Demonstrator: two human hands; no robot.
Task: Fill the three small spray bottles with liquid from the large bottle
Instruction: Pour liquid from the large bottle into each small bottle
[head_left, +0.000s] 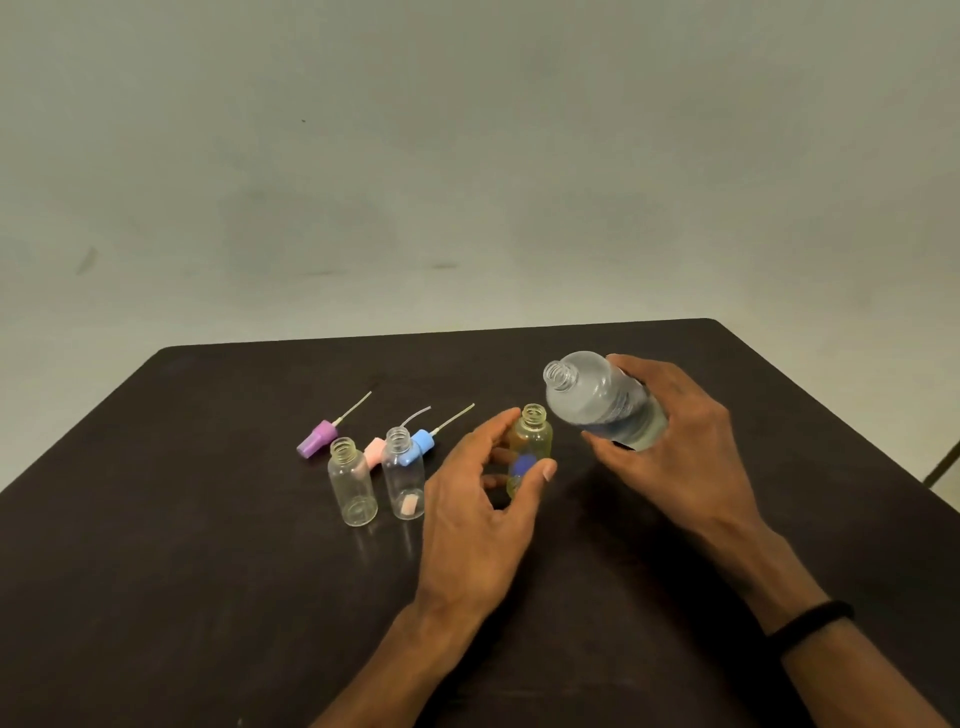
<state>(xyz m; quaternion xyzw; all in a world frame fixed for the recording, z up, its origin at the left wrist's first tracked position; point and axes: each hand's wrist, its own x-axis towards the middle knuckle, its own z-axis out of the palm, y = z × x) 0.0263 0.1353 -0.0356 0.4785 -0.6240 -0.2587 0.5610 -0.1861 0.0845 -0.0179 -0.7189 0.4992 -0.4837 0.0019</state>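
Note:
Three small clear spray bottles stand uncapped on the dark table (208, 519). My left hand (483, 499) wraps its thumb and fingers around the rightmost small bottle (530, 441), which stands upright. The other two small bottles (352, 483) (403, 475) stand to its left, apart from my hand. My right hand (670, 441) holds the large clear bottle (597, 397), uncapped and tilted with its mouth pointing left, just above and right of the held small bottle's neck. No liquid is seen leaving it.
Three spray caps with dip tubes lie behind the small bottles: purple (317, 439), pink (374, 451) and blue (421, 447). A black band (810, 623) is on my right wrist. The table's far edge runs just behind the caps.

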